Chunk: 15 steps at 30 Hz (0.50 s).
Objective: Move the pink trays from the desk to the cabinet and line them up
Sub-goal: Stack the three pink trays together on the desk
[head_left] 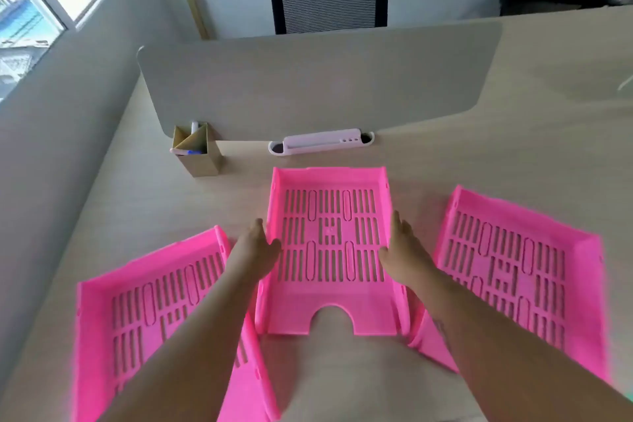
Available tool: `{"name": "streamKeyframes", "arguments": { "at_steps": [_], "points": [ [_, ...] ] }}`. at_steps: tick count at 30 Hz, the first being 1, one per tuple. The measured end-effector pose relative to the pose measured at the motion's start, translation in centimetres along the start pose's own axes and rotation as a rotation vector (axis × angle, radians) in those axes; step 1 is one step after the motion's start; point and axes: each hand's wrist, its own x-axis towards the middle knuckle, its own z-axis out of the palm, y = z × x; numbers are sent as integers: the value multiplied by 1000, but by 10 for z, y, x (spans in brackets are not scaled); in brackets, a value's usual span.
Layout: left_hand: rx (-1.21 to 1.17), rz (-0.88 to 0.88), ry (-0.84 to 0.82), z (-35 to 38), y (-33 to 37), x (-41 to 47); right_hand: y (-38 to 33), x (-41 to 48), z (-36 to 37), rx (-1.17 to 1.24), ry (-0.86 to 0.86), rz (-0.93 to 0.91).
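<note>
Three pink trays sit fanned on the desk (pixel 445 161); the middle tray (pixel 330 250) lies with its long axis running straight away from the person. The left hand (pixel 255 248) and right hand (pixel 402 248) flank it evenly, thumbs inside the side walls, fingers seemingly outside, unclamped though blur obscures contact. No cabinet is in view

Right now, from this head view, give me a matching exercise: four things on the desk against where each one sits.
Things:
1. middle pink tray
2. cardboard pen holder
3. white cable grommet
4. left pink tray

Places:
A. under the left forearm
B. between the left hand and right hand
C. at the divider's left end
D. at the divider's foot, behind the middle tray

Pairs: 1-B, 2-C, 3-D, 4-A
</note>
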Motion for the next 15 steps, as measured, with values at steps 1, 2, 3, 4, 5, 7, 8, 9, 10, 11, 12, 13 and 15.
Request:
{"name": "streamKeyframes", "arguments": {
  "at_steps": [1,2,3,4,5,7,8,9,10,11,12,13,15],
  "points": [
    [-25,-29,-11,3,-3,-1,1,-3,4,-21,-13,11],
    [-63,-50,2,7,-6,0,4,-3,5,-16,-21,22],
    [-81,-70,16,12,-9,-1,8,-5,9,-20,-26,32],
    [-84,-81,49,18,-13,-1,12,-6,14,-50,-32,21],
    [-99,-91,60,22,-14,-2,12,-6,12,-59,-28,24],
    [-137,-95,69,27,-13,-3,12,-3,7,-79,-5,30],
    [-148,-91,80,28,-12,-3,13,-1,4,-87,1,30],
    [-158,-93,79,31,-13,-3,15,0,2,-97,-4,23],
    [-165,-96,83,33,-13,-4,16,1,0,-104,-9,18],
    [-173,-103,81,35,-14,-5,16,2,-3,-105,-12,17],
    [-181,-109,78,36,-14,-7,17,2,-6,-105,-15,15],
    [-189,-115,73,37,-14,-7,19,3,-8,-96,-22,6],
    [-212,-121,69,37,-8,-13,22,4,-12,-37,-46,-18]
  ]
}}
